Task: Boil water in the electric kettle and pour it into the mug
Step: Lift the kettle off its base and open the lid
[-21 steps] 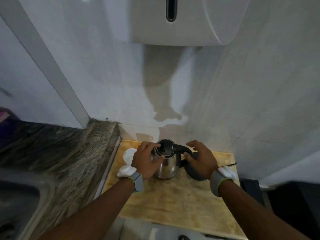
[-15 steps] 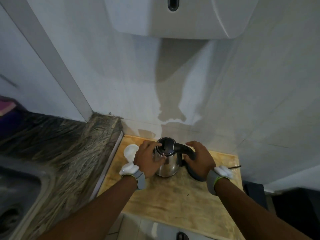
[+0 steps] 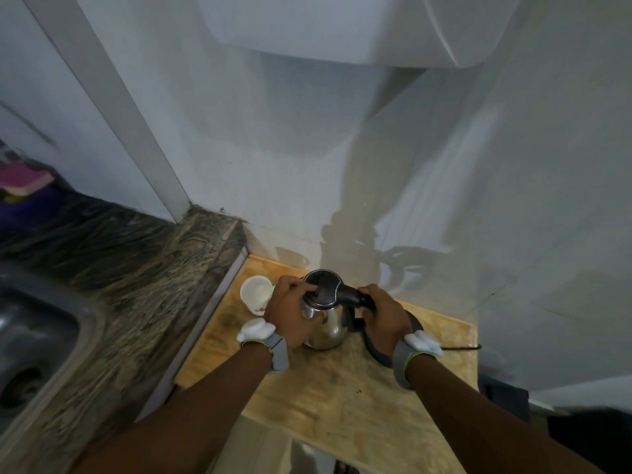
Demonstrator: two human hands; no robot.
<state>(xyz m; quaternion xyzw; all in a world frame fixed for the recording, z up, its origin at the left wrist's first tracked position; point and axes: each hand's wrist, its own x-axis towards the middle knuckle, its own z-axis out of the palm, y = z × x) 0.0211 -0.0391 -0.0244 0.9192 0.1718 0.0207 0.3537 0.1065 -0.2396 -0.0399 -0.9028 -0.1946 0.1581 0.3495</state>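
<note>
A steel electric kettle (image 3: 328, 328) with a black lid stands on the wooden board (image 3: 342, 398), just left of its black round base (image 3: 413, 325). My left hand (image 3: 290, 313) wraps the kettle's left side, with the thumb and fingers resting on the lid. My right hand (image 3: 384, 318) grips the black handle. A white mug (image 3: 256, 293) stands upright just left of the kettle, near the board's back left corner.
A stone counter (image 3: 130, 302) with a steel sink (image 3: 30, 350) lies to the left. A white wall unit (image 3: 359, 25) hangs above. The base's black cord (image 3: 461, 348) runs right along the board toward the wall.
The view has tilted and come closer. Both hands stay on the kettle; the mug now shows more fully beside my left hand.
</note>
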